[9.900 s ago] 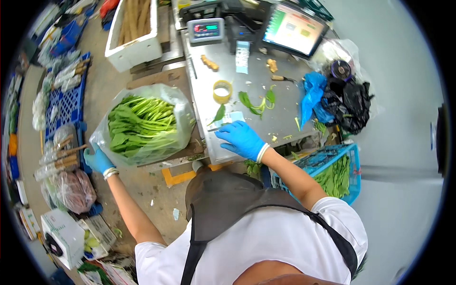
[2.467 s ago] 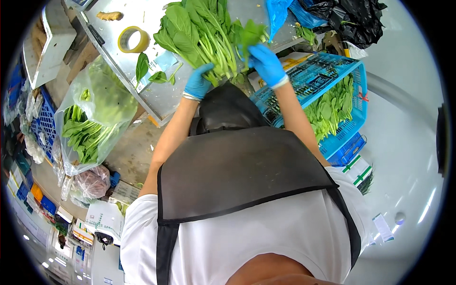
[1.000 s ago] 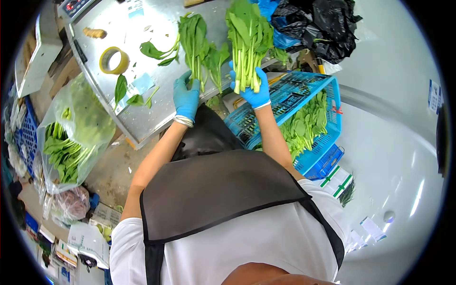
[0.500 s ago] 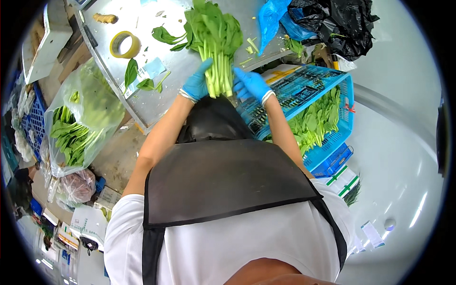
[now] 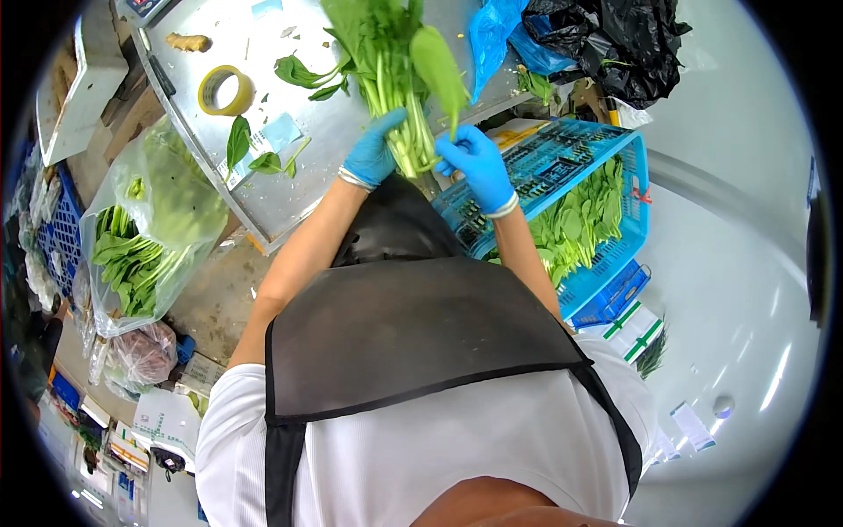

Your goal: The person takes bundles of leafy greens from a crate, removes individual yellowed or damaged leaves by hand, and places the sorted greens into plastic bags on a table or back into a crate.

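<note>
A bunch of leafy greens [image 5: 373, 53] with pale green stalks is held over the metal table [image 5: 198, 140], its leaves pointing away from me. My blue-gloved left hand [image 5: 371, 158] is closed round the stalks from the left side. On the right, my gloved right hand [image 5: 479, 167] pinches the stem of a single leaf [image 5: 438, 70], which leans out from the bunch. Loose leaves [image 5: 239, 140] lie on the table to the left, near a roll of yellow tape [image 5: 211, 92].
A blue crate [image 5: 639, 211] of greens stands right of my right arm. Black plastic bags [image 5: 615, 48] and a blue bag [image 5: 488, 44] lie at the far right. On the left sits a clear bag [image 5: 189, 193] of greens. A ginger root [image 5: 188, 42] rests at the table's far left.
My right hand has turned upward and closed on one leaf stem, drawing it apart from the bunch. The bunch has tilted and shifted slightly away from me.
</note>
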The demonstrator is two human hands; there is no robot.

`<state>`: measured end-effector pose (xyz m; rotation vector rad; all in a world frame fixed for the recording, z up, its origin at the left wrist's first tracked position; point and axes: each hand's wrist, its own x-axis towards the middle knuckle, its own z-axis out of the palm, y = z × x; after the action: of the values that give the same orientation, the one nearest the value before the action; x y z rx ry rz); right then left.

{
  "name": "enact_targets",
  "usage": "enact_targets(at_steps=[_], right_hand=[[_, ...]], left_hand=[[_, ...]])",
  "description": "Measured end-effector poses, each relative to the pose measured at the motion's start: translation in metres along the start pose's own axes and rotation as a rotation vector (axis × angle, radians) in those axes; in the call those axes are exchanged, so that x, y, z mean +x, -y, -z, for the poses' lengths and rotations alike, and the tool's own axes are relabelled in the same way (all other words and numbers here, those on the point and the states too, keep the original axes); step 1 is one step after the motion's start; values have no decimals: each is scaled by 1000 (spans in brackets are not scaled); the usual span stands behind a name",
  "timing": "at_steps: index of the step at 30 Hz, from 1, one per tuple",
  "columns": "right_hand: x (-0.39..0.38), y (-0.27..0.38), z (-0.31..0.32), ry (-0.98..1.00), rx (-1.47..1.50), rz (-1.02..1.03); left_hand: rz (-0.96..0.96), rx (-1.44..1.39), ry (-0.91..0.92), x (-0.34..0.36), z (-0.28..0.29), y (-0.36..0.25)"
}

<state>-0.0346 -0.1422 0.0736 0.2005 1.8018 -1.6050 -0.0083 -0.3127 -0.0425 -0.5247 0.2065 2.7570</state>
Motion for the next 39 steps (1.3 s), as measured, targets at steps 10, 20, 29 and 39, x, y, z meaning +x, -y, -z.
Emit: enact_targets(at_steps=[10, 20, 29, 39], right_hand=[[10, -29, 51, -159, 643, 87], [79, -72, -19, -21, 240, -33], [69, -65, 0, 68, 615, -185], [68, -53, 28, -176, 89, 187]], left_hand=[[64, -306, 202, -23, 0, -22], [-39, -138, -115, -35, 41, -17], [-20, -258, 142, -52, 21, -19], [-98, 8, -5, -71, 24, -45]])
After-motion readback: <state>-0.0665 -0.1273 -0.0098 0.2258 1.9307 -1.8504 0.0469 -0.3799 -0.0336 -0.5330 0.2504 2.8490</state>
